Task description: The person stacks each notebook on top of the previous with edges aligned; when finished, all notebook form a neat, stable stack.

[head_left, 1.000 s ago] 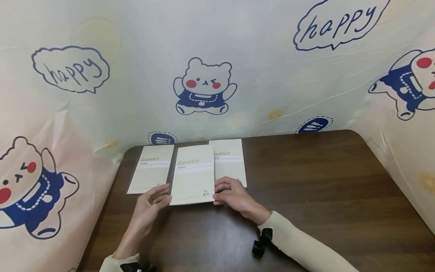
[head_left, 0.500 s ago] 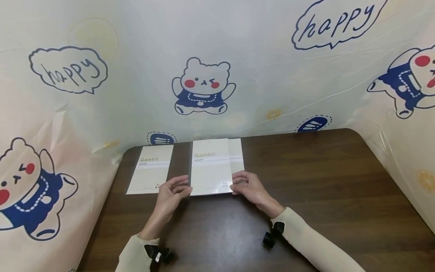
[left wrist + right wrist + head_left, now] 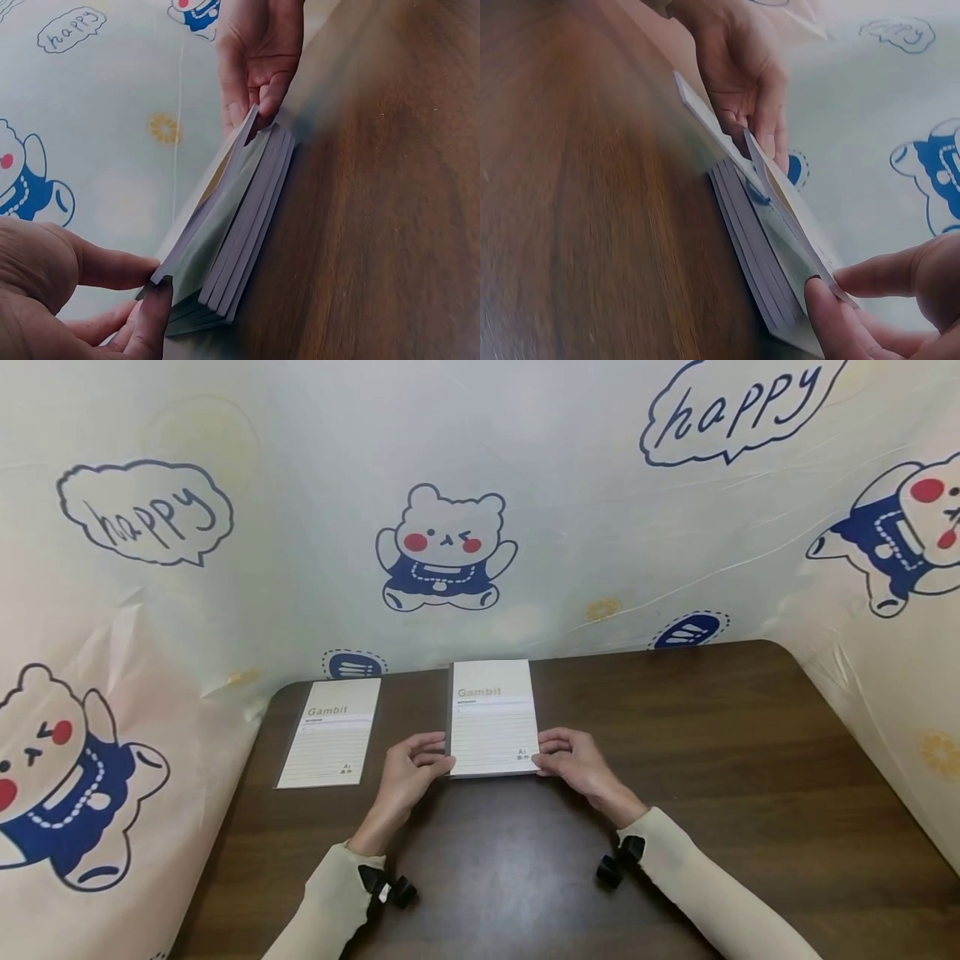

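A white notebook (image 3: 493, 718) with gold "Gambit" lettering and a dark spine lies between my two hands at the back of the table. My left hand (image 3: 412, 774) pinches its left edge near the lower corner, and my right hand (image 3: 581, 767) pinches the right edge. Beneath it, both wrist views show a stack of notebooks (image 3: 251, 225), several thick. A wedge-shaped gap separates the held notebook (image 3: 787, 206) from the stack. From above it hides nearly all of the stack. Another matching notebook (image 3: 330, 733) lies apart on the left, beyond my left hand.
The dark wooden table (image 3: 720, 793) ends at the back against a pale curtain (image 3: 570, 510) printed with bears and "happy" bubbles. This curtain also rises along both sides. A small black camera (image 3: 397, 890) is strapped to each wrist.
Both hands have carried the notebook rightward and toward the back, from beside the left notebook to right over the stack, which it now covers. The left notebook has stayed put.
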Motion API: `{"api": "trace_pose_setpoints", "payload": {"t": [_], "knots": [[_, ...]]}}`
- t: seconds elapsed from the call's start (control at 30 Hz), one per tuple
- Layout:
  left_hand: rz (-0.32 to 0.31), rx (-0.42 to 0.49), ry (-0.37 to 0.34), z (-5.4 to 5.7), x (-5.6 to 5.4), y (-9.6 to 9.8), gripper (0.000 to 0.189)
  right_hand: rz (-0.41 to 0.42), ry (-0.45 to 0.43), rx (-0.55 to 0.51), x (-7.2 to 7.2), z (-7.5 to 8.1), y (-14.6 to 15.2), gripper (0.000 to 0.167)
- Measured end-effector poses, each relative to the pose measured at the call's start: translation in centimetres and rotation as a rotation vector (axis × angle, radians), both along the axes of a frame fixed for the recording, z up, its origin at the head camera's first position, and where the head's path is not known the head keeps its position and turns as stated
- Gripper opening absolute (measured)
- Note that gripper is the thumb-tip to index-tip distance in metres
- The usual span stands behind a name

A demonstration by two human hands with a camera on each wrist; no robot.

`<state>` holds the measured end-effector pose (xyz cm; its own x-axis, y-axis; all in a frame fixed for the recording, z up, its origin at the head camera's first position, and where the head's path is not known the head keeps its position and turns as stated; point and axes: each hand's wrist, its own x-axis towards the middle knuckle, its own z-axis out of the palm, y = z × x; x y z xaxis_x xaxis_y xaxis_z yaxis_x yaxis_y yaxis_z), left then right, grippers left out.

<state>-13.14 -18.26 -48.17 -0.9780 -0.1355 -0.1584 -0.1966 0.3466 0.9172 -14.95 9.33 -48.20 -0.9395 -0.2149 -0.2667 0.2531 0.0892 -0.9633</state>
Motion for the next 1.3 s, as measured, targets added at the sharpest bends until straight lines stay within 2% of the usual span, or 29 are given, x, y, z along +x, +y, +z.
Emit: {"api": "trace_pose_setpoints", "payload": {"t": [0.33,0.63,0.8,1.3], "knots": [[-0.015,-0.054,-0.006,-0.8,-0.8,0.7,0.044,0.004,-0.002,0.070,-1.0,-0.9,1.0,0.041],[-0.009,-0.042,-0.023,-1.0,-1.0,0.6,0.045,-0.013,0.100,0.312,-0.9,-1.2,1.0,0.036],[-0.017,-0.037,-0.014,-1.0,-0.7,0.5,0.044,-0.011,0.159,0.377,-0.8,-1.4,0.9,0.034],[-0.013,-0.019,0.009,-1.9,-0.4,0.4,0.043,0.010,0.202,0.442,-0.7,-1.5,0.8,0.033]]}}
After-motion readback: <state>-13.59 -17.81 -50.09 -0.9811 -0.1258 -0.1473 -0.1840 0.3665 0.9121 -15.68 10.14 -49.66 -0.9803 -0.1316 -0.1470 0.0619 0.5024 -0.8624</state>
